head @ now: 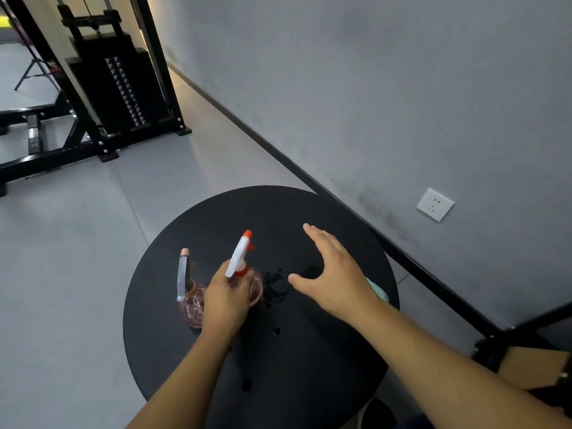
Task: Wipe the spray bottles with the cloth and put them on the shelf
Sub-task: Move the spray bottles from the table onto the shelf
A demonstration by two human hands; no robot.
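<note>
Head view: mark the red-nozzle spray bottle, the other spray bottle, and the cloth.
Red-nozzle spray bottle (239,257), head view, on its white trigger head.
Other spray bottle (182,280), head view, on its pale grey trigger head.
Cloth (378,288), head view, on the green corner showing past the right wrist.

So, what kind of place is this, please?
Probably a gym or fitness room. A black weight-stack machine stands on the grey floor at the back, beside a plain grey wall. The spray bottles sit on a small round black table close to that wall.
</note>
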